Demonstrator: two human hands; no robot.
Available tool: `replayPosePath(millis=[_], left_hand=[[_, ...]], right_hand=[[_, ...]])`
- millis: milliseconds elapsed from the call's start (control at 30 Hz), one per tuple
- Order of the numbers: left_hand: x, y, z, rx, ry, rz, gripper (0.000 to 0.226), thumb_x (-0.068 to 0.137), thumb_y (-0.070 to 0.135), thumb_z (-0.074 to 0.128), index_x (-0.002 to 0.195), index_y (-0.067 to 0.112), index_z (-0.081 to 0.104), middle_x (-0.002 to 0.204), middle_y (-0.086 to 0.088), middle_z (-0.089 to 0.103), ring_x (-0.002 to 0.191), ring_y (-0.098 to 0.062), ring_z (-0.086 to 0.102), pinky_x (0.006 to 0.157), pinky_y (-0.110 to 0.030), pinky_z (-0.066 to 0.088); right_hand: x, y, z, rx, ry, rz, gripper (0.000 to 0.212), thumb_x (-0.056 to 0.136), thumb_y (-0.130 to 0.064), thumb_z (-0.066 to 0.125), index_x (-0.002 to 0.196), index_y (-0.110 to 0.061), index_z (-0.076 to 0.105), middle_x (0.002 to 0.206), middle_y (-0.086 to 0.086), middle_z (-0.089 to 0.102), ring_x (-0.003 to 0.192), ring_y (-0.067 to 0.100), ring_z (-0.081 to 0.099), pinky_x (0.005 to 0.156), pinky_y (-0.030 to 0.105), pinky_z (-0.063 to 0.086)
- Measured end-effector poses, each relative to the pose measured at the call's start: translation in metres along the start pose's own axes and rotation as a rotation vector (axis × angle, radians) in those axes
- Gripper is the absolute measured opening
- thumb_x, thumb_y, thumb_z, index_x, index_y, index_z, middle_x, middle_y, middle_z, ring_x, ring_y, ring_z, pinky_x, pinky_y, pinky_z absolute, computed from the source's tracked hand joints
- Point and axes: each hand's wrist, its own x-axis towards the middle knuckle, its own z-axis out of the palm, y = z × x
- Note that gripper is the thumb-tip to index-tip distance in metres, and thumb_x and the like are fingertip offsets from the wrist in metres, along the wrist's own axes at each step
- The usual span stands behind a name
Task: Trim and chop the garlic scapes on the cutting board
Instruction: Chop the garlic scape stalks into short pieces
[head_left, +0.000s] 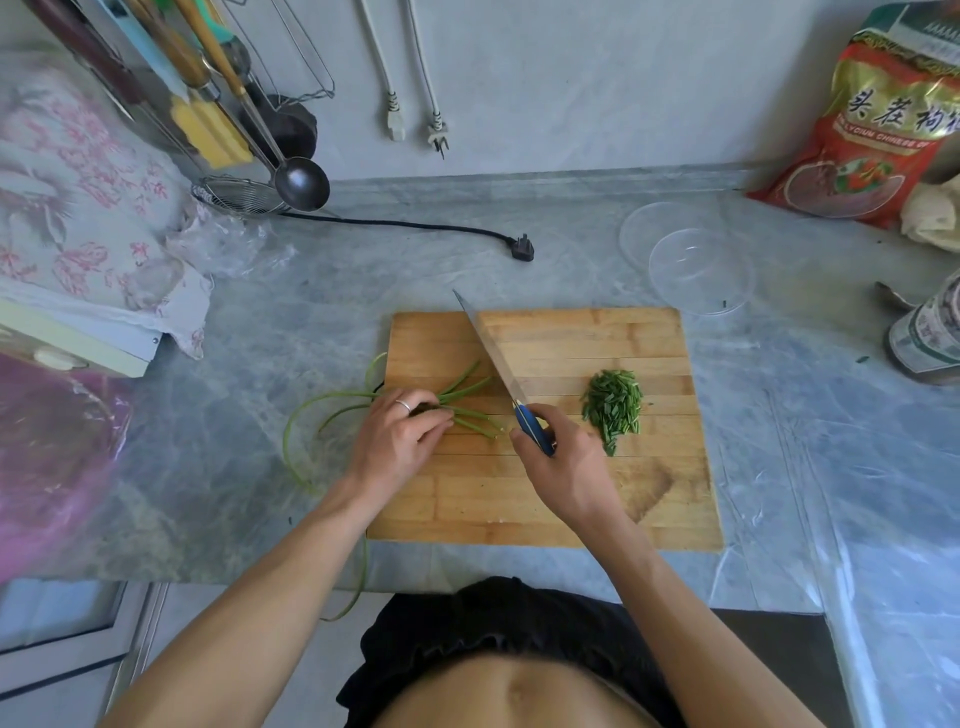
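A wooden cutting board lies on the grey marble counter. Several long green garlic scapes lie across its left edge, their curled ends trailing onto the counter. My left hand presses down on the bunch with curled fingers, holding it together. My right hand grips the blue handle of a knife, whose blade points away and to the left, just right of the cut ends of the scapes. A pile of chopped scape pieces sits on the board's right half.
A clear plastic bowl stands behind the board to the right. A black plug and cord lie behind the board. A can and a red bag are at the right; hanging utensils and a floral cloth at the left.
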Motion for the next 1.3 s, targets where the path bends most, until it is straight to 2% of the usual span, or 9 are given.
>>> replayPosePath(millis=[200, 367, 533, 667, 833, 967, 1067, 1167, 1300], left_hand=[[0.007, 0.005, 0.0, 0.015, -0.016, 0.005, 0.017, 0.084, 0.01, 0.078, 0.101, 0.01, 0.077, 0.086, -0.003, 0.065, 0.078, -0.024, 0.059, 0.07, -0.036, 0.051], [0.007, 0.005, 0.0, 0.011, -0.059, 0.004, 0.021, 0.081, 0.004, 0.078, 0.102, 0.006, 0.076, 0.092, -0.007, 0.065, 0.083, -0.028, 0.063, 0.075, -0.041, 0.053], [0.001, 0.009, -0.002, 0.012, -0.077, 0.007, 0.023, 0.081, 0.003, 0.073, 0.104, 0.006, 0.074, 0.096, -0.006, 0.064, 0.087, -0.026, 0.062, 0.074, -0.042, 0.055], [-0.011, 0.013, -0.003, -0.079, -0.022, -0.09, 0.028, 0.084, 0.001, 0.059, 0.108, 0.005, 0.072, 0.104, -0.005, 0.067, 0.091, -0.023, 0.065, 0.078, -0.036, 0.056], [-0.017, 0.01, -0.01, -0.055, 0.141, -0.294, 0.017, 0.092, 0.015, 0.058, 0.1, 0.007, 0.072, 0.098, -0.004, 0.07, 0.09, -0.024, 0.066, 0.08, -0.041, 0.051], [-0.015, 0.004, -0.01, -0.047, 0.101, -0.383, 0.015, 0.091, 0.016, 0.063, 0.099, 0.01, 0.074, 0.096, -0.002, 0.068, 0.086, -0.026, 0.066, 0.077, -0.045, 0.051], [-0.016, 0.002, -0.01, -0.059, 0.065, -0.406, 0.014, 0.087, 0.013, 0.067, 0.098, 0.011, 0.075, 0.096, -0.001, 0.067, 0.085, -0.025, 0.065, 0.077, -0.048, 0.051], [-0.018, 0.004, -0.014, -0.07, 0.076, -0.341, 0.016, 0.086, 0.013, 0.067, 0.099, 0.01, 0.075, 0.099, -0.001, 0.067, 0.086, -0.024, 0.064, 0.076, -0.047, 0.052], [-0.012, 0.01, -0.015, -0.029, 0.041, -0.063, 0.018, 0.089, 0.013, 0.071, 0.105, 0.008, 0.076, 0.111, -0.005, 0.069, 0.102, -0.024, 0.063, 0.088, -0.043, 0.052]], right_hand=[[-0.003, -0.002, 0.0, 0.002, -0.018, 0.017, 0.029, 0.092, -0.024, 0.064, 0.119, -0.016, 0.063, 0.073, 0.0, 0.061, 0.054, 0.009, 0.051, 0.052, 0.017, 0.042], [-0.002, -0.001, 0.002, 0.059, -0.004, 0.066, 0.027, 0.094, -0.026, 0.061, 0.119, -0.016, 0.062, 0.072, 0.01, 0.062, 0.052, 0.01, 0.046, 0.05, 0.023, 0.041], [0.002, -0.001, 0.0, 0.084, 0.051, 0.127, 0.023, 0.095, -0.027, 0.058, 0.115, -0.016, 0.063, 0.079, 0.014, 0.064, 0.062, 0.018, 0.051, 0.06, 0.029, 0.043], [0.002, 0.001, 0.002, 0.072, 0.062, 0.134, 0.021, 0.096, -0.027, 0.056, 0.112, -0.016, 0.063, 0.079, 0.016, 0.064, 0.062, 0.019, 0.052, 0.057, 0.028, 0.042], [0.0, -0.004, 0.005, 0.062, 0.058, 0.115, 0.028, 0.096, -0.027, 0.057, 0.121, -0.013, 0.061, 0.079, 0.012, 0.064, 0.059, 0.012, 0.05, 0.051, 0.017, 0.039], [-0.001, -0.006, 0.008, 0.068, 0.038, 0.122, 0.029, 0.096, -0.026, 0.058, 0.122, -0.014, 0.059, 0.076, 0.012, 0.063, 0.056, 0.012, 0.048, 0.05, 0.019, 0.039], [0.0, -0.007, 0.012, 0.063, 0.027, 0.124, 0.03, 0.095, -0.027, 0.06, 0.123, -0.016, 0.059, 0.072, 0.002, 0.059, 0.056, 0.01, 0.049, 0.051, 0.018, 0.041], [-0.001, -0.008, 0.015, 0.059, 0.02, 0.122, 0.03, 0.094, -0.028, 0.061, 0.123, -0.018, 0.059, 0.072, 0.0, 0.058, 0.058, 0.013, 0.051, 0.051, 0.02, 0.042], [-0.002, -0.009, 0.014, 0.069, 0.026, 0.125, 0.031, 0.094, -0.028, 0.062, 0.122, -0.018, 0.059, 0.075, 0.007, 0.061, 0.065, 0.026, 0.057, 0.054, 0.027, 0.045]])
